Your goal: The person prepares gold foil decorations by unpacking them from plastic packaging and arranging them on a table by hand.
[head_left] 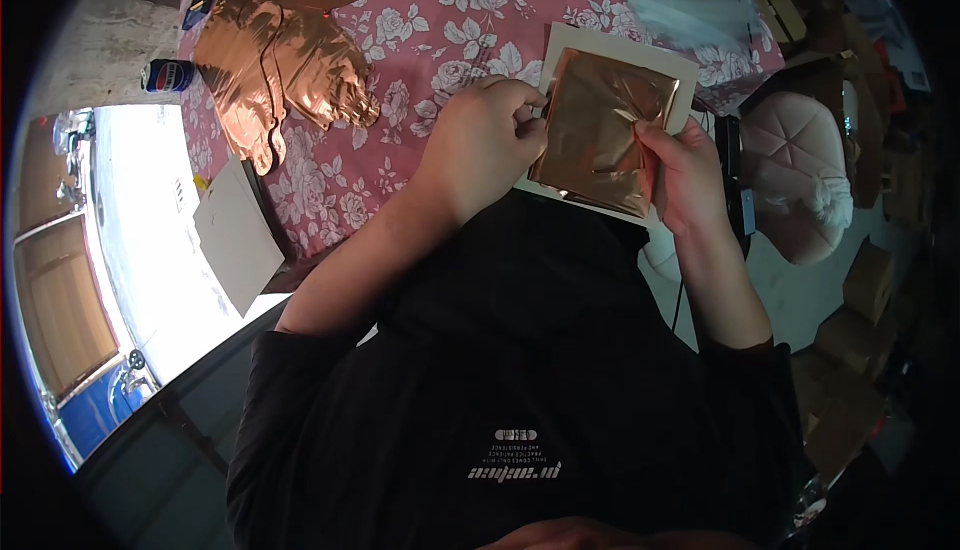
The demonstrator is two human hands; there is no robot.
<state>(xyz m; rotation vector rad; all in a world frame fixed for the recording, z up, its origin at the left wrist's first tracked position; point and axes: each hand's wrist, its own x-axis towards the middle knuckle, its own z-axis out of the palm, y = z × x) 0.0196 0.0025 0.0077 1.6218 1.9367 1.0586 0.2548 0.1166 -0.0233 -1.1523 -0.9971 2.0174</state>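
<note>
1. Folded copper-coloured foil lay over a pale card, its surface creased; the card's margin showed along the top and right.
2. Both were at the near edge of a table with a pink floral cloth (whether resting on it or held just above, could not tell).
3. Right hand: gripping the card's right side — thumb on the foil, other fingers mostly hidden behind.
4. Left hand: fingers curled at the foil's left edge; could not tell whether they pinched it.
5. Crumpled copper-coloured film lay on the cloth, upper left — a blue can just beside the table.
6. Clear plastic packaging lay upper right; quilted seat below it.
</note>
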